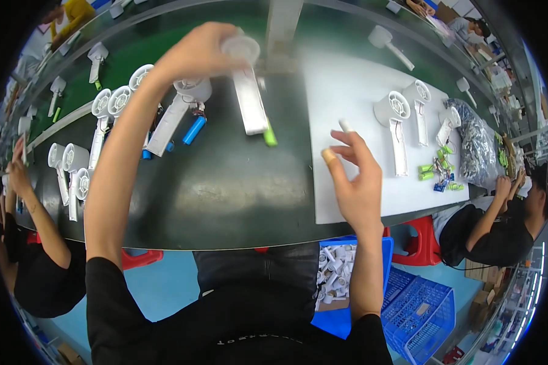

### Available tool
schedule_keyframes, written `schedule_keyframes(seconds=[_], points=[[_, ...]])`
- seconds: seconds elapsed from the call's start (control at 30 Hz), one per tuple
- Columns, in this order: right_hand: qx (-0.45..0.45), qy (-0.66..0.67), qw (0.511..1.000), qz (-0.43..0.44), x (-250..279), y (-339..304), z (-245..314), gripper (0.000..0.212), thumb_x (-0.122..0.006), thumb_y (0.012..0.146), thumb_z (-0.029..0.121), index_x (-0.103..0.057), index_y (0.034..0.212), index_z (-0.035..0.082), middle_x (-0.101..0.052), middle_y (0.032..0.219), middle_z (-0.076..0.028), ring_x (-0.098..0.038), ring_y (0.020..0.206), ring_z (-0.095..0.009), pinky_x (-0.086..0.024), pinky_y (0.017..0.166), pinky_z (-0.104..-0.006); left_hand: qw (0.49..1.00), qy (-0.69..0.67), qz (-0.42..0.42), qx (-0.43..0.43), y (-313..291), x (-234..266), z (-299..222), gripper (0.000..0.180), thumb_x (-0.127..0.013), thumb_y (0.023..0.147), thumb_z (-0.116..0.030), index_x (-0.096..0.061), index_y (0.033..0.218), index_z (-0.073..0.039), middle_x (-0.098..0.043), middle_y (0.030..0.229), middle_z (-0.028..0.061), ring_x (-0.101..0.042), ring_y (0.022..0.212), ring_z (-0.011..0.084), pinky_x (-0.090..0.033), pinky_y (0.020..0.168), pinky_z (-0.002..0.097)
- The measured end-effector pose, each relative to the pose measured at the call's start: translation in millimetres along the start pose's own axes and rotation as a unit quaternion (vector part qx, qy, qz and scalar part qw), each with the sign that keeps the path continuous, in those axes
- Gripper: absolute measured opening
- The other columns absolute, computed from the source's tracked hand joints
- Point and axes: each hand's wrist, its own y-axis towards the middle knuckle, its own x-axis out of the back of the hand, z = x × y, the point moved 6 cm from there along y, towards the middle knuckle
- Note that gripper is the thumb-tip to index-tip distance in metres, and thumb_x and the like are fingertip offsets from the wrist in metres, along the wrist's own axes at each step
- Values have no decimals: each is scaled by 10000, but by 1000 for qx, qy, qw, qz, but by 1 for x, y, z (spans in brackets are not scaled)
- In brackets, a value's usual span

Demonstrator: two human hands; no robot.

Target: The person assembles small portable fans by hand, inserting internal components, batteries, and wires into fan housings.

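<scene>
While white plastic fans (75, 158) with round heads cluster at left, the left hand (204, 52) curls its fingers around another fan's head, that fan (249, 103) hanging over the smooth dark table (243, 204) beside a green battery (270, 135). The right hand (360, 188), half open and holding nothing, hovers by a flat white board (408, 193), left of a crinkled clear bag (474, 149).

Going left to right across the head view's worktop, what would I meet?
Leftmost white plastic fan housings, blue cylinder, held white housing in the left hand, right hand, long white housing on the white board, green cylinders, clear plastic bag.
</scene>
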Motion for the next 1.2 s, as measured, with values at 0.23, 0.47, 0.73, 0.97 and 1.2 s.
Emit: schedule_keyframes(seconds=[0.23,0.47,0.73,0.97,1.2], points=[[-70,-99,990,-78,80,31,-21,227,-707,877,67,-680,1064,-57,-727,975,-156,-689,848,-198,-538,783,-307,994,82,-71,5,114,55,156,476,-747,712,-260,-673,1054,63,-713,992,204,-686,910,289,-508,843,390],[-1,-317,946,-68,98,214,-90,269,-587,919,173,-678,1014,-61,-700,976,-246,-680,960,-407,-526,845,-434,981,70,-136,123,106,73,266,758,-718,763,-275,-473,1361,122,-540,1370,285,-546,1275,348,-402,1085,378],[-221,-457,857,90,62,338,-278,407,-575,888,244,-621,1237,39,-616,1313,-191,-579,1240,-374,-472,1009,-497,977,132,-71,154,23,69,110,549,-738,823,-436,-688,1113,27,-703,1069,207,-674,999,331,-507,886,414],[-70,-461,881,79,81,299,-172,502,-531,950,416,-662,1049,-59,-655,1030,-321,-616,1034,-485,-486,868,-510,989,148,18,-26,-67,-5,13,631,-792,781,-413,-586,1247,-40,-552,1249,175,-517,1195,353,-418,1007,419],[-23,-387,921,-29,54,126,-21,576,-537,965,450,-591,1200,-73,-640,1063,-327,-614,1021,-478,-466,877,-503,973,187,-131,-17,-104,6,66,414,-730,819,-168,-601,1195,-52,-552,1106,150,-537,1056,329,-441,904,431]])
